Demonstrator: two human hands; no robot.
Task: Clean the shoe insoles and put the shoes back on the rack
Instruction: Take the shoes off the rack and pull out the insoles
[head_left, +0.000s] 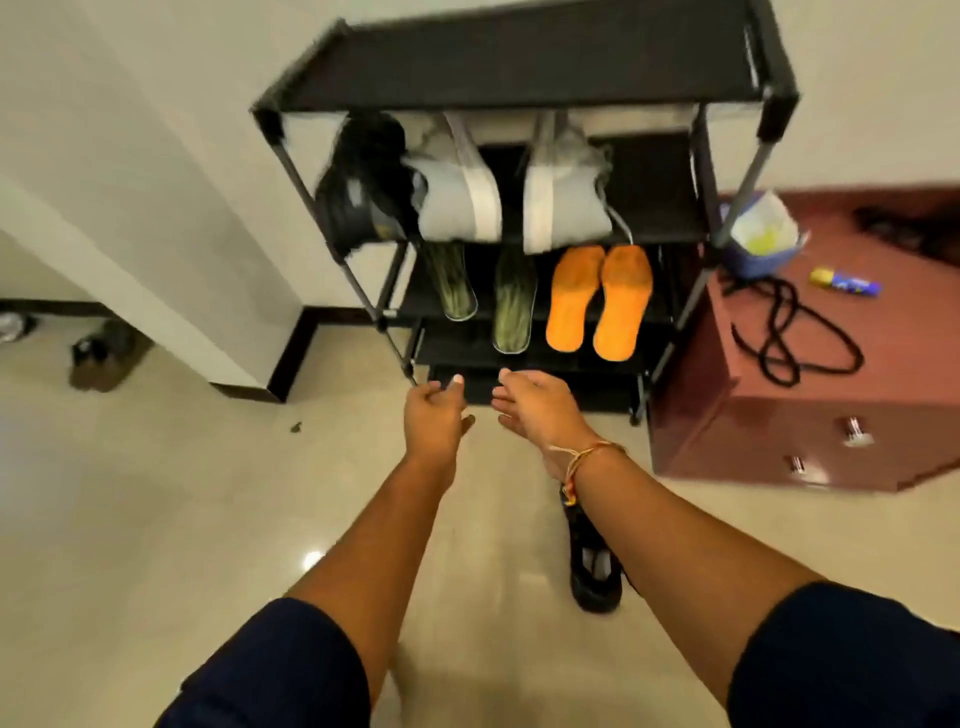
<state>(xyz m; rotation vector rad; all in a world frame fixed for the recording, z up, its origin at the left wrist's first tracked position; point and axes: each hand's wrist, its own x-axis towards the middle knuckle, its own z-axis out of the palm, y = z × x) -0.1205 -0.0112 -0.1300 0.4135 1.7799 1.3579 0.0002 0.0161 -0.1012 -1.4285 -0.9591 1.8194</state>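
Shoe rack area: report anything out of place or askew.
One black shoe lies alone on the floor, off the rack. Two green insoles and two orange insoles lie loose on a lower shelf, outside any shoe; the green pair sits staggered, one further forward.

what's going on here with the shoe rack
A person reaches both empty hands, the left hand and the right hand, toward the bottom of the black shoe rack. Orange insoles and green insoles lie on its lower shelves, with grey shoes on the shelf above. One black shoe is on the floor.
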